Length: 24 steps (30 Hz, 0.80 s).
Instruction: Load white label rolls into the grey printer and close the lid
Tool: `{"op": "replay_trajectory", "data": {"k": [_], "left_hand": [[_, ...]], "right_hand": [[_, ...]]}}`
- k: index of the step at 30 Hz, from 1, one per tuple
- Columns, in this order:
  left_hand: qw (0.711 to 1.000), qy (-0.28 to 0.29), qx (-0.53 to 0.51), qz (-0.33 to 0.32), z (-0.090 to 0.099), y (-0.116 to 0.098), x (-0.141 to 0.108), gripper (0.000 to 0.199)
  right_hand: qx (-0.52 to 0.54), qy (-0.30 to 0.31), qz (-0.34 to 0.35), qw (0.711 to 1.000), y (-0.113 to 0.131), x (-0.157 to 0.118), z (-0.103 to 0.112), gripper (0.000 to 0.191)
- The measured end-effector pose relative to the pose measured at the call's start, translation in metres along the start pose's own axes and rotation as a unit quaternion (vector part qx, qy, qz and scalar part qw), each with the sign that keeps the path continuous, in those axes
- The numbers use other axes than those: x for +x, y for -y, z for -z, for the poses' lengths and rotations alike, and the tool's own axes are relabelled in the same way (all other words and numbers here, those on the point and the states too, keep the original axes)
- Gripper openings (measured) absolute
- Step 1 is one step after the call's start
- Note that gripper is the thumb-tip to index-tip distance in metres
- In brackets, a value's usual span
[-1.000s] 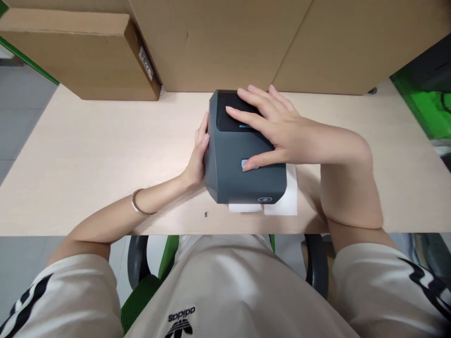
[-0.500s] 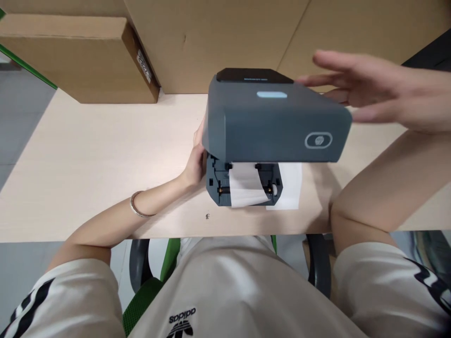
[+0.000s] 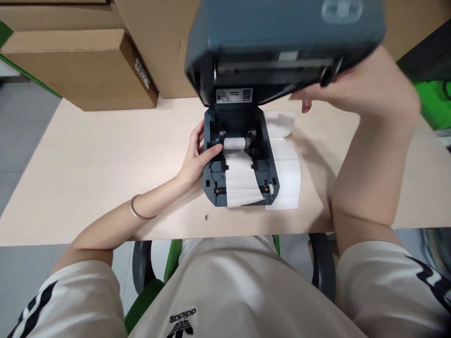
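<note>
A dark grey label printer [image 3: 269,159] stands on the table with its lid [image 3: 282,33] raised high over the base. Inside sits a small paper roll [image 3: 234,143], and its white strip [image 3: 243,178] runs forward over the roller to the front edge. My left hand [image 3: 193,162] clasps the left wall of the base, thumb hooked over the rim near the roll. At the right side of the lid, my right hand [image 3: 366,87] holds its lower edge, with some fingers hidden behind it. White paper [image 3: 287,178] lies on the table along the printer's right side.
A flat cardboard box [image 3: 81,70] stands at the back left, against larger cardboard behind. A tiny dark bit [image 3: 206,217] lies near the table's front edge. Something green [image 3: 433,105] shows at the far right. Chair armrests flank my body below the table.
The lid has swung up and back, uncovering the roll inside. My right hand has moved from beside the lid onto its edge. My left thumb now shows over the base's rim.
</note>
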<state>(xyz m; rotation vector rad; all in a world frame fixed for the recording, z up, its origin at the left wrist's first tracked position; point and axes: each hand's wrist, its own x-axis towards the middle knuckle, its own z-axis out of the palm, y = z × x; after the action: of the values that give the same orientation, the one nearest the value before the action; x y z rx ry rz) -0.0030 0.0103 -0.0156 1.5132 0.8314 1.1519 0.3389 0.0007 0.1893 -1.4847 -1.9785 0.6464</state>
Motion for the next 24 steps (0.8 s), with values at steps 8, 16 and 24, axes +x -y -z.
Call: {"op": "replay_trajectory", "data": {"k": [8, 16, 24], "left_hand": [[0.999, 0.034, -0.010, 0.027, 0.005, -0.007, 0.002, 0.100], [1.000, 0.018, 0.000, 0.017, 0.002, -0.001, 0.001, 0.097], [0.999, -0.026, -0.005, 0.017, 0.004, 0.002, 0.003, 0.094]], "right_hand": [[0.003, -0.104, -0.058, 0.993, -0.023, 0.030, -0.046, 0.055], [-0.129, -0.064, -0.086, 0.986, -0.001, 0.020, -0.049, 0.022], [-0.309, 0.087, 0.151, 0.935, 0.029, 0.004, -0.094, 0.031]]}}
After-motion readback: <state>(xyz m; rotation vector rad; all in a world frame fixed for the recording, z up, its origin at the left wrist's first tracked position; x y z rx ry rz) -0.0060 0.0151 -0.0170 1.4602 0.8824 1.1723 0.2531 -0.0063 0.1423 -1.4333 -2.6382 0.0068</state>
